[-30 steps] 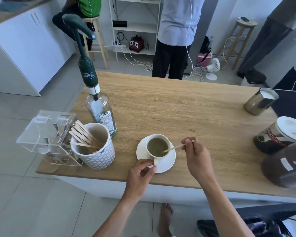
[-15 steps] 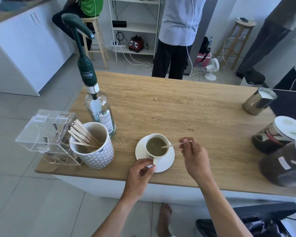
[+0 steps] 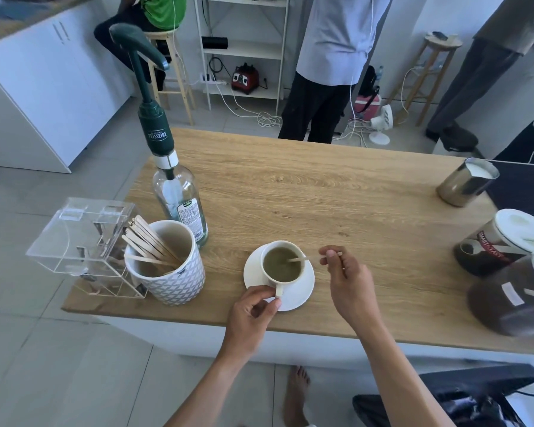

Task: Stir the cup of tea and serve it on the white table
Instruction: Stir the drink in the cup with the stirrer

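On the wooden counter (image 3: 321, 198) a white patterned mug (image 3: 171, 272) holds a bundle of wooden stir sticks (image 3: 150, 241), beside a clear acrylic box (image 3: 80, 241) and a glass bottle (image 3: 181, 208) with a green pump top. At the right edge stand a steel pitcher (image 3: 466, 186) of milk and dark lidded jars (image 3: 500, 245). The white cup (image 3: 282, 266), full of murky greenish-brown tea, sits on a white saucer (image 3: 296, 295) near the counter's front edge. The left hand (image 3: 252, 315) pinches the cup's handle; the right hand (image 3: 349, 278) pinches a wooden stirrer (image 3: 305, 258) between thumb and fingertips, its far end dipped in the tea.
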The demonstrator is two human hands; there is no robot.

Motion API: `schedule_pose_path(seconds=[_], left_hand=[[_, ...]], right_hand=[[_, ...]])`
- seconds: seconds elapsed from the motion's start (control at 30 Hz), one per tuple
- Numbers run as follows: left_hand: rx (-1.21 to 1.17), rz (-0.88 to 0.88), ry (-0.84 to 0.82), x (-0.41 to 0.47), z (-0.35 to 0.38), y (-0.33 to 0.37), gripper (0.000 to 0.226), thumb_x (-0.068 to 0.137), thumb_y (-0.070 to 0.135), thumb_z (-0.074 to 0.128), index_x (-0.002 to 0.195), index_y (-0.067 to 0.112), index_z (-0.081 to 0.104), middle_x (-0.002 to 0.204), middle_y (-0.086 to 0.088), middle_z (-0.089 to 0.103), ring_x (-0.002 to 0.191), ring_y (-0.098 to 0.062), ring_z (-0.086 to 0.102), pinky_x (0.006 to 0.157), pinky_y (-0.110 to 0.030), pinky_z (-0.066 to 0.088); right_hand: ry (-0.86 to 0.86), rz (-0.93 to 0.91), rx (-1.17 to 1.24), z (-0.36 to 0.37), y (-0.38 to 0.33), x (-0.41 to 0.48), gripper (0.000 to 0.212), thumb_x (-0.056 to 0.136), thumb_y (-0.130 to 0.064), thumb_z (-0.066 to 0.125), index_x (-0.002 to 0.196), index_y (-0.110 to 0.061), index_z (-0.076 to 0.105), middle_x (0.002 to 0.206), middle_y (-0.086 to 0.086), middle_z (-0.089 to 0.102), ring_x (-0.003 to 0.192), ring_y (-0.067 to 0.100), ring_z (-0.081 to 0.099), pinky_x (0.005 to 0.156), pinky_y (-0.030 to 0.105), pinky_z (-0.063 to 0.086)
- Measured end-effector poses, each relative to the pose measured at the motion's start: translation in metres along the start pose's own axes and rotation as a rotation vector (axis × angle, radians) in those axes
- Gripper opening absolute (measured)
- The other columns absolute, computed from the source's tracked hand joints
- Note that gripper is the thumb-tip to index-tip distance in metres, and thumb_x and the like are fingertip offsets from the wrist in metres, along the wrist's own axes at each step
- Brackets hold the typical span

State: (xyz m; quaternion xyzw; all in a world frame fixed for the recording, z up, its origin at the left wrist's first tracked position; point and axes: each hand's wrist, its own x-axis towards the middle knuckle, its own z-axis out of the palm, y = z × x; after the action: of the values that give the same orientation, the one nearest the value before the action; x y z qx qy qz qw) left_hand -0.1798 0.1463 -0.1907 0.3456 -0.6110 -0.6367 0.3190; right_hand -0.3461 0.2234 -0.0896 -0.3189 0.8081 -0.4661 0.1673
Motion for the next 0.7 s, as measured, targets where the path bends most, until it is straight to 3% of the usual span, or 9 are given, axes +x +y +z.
schedule_pose_path(seconds=[0.07,0.2,0.3,0.4,0.7], left_hand=[[0.001,-0.006,-0.001,0.0005,0.0009,-0.0002,0.011,0.088,0.009,0.072,0.095,0.016,0.077,0.1,0.01,0.071,0.065,-0.005,0.056,0.063,-0.016,0.044],[0.005,-0.013,0.0,0.0002,0.0011,0.0003,0.01,0.088,0.01,0.073,0.095,0.016,0.077,0.1,0.01,0.071,0.065,-0.006,0.057,0.063,-0.018,0.044],[0.016,-0.017,0.006,0.0008,-0.0001,-0.0003,0.01,0.088,0.011,0.073,0.095,0.017,0.077,0.101,0.008,0.071,0.066,-0.007,0.057,0.063,-0.02,0.045],[0.016,-0.018,0.008,0.0001,-0.0001,-0.0012,0.009,0.088,0.012,0.073,0.095,0.016,0.077,0.101,0.006,0.071,0.066,-0.007,0.057,0.063,-0.02,0.045],[0.027,-0.024,0.011,0.0004,0.0005,0.0011,0.011,0.088,0.01,0.073,0.094,0.017,0.077,0.104,0.003,0.071,0.068,-0.007,0.059,0.067,-0.02,0.048]], right_hand=[[-0.047,0.013,-0.003,0.0004,-0.0005,-0.0006,0.022,0.101,-0.022,0.045,0.096,-0.022,0.066,0.078,-0.013,0.066,0.077,-0.006,0.06,0.064,0.007,0.04],[0.013,0.022,0.019,-0.0014,-0.002,0.0006,0.023,0.101,-0.02,0.043,0.094,-0.022,0.065,0.076,-0.014,0.065,0.072,-0.009,0.058,0.063,0.011,0.038],[-0.061,-0.012,0.014,0.0011,-0.0025,-0.0023,0.022,0.101,-0.02,0.046,0.096,-0.023,0.067,0.079,-0.011,0.067,0.07,-0.008,0.058,0.062,0.009,0.04],[-0.003,0.016,0.013,-0.0019,-0.0012,-0.0017,0.023,0.101,-0.02,0.044,0.092,-0.023,0.065,0.076,-0.012,0.066,0.07,-0.01,0.058,0.061,0.012,0.038],[-0.01,-0.014,0.016,0.0015,-0.0068,-0.0013,0.023,0.102,-0.02,0.042,0.093,-0.023,0.063,0.078,-0.013,0.064,0.074,-0.01,0.057,0.064,0.005,0.039]])
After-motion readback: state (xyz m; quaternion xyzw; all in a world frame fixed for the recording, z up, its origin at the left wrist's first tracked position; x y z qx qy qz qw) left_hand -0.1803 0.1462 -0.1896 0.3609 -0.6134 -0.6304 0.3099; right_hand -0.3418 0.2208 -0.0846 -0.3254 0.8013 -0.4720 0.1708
